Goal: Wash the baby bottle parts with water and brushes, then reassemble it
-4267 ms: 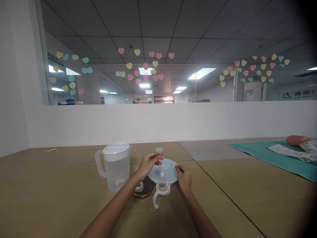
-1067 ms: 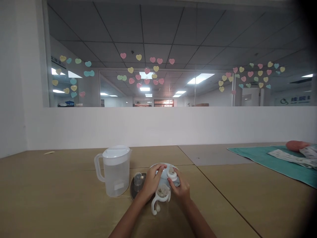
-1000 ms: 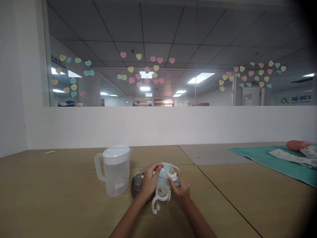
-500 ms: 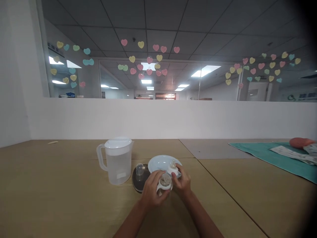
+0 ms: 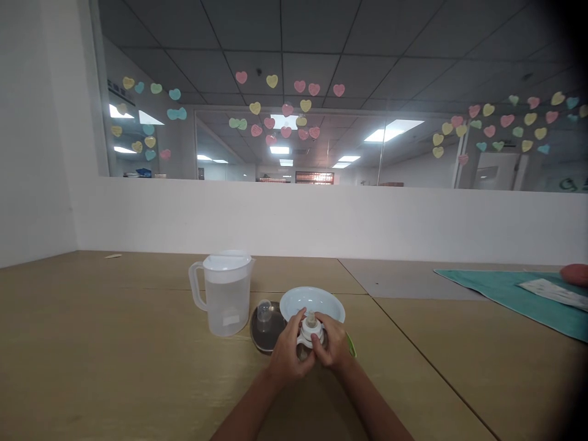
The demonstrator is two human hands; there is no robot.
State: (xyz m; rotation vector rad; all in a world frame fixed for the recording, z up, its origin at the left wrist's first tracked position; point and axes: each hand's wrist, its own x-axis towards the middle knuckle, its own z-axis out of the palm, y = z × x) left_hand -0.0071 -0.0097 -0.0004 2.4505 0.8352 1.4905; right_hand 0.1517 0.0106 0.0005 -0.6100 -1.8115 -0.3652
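Observation:
My left hand (image 5: 289, 354) is closed round a small clear bottle with a white handled ring (image 5: 303, 342). On top of the bottle sits a white collar with a clear nipple (image 5: 312, 326), and the fingers of my right hand (image 5: 334, 346) grip it from the right side. Behind my hands is a pale blue bowl (image 5: 312, 297). A dark round tray (image 5: 265, 339) lies just left of my left hand, with a clear cap (image 5: 264, 311) standing on it. Something green (image 5: 351, 345) shows partly behind my right hand.
A clear lidded pitcher (image 5: 228, 301) stands left of the tray on the wooden table (image 5: 138, 355). At the far right lies a teal cloth (image 5: 505, 298) with a patterned cloth (image 5: 554, 293) and a reddish object (image 5: 574, 274) on it. A white wall (image 5: 298, 220) rises behind.
My right hand has brought the nipple collar left and down onto the bottle in my left hand. The green item has come into view. The whole view has shifted slightly.

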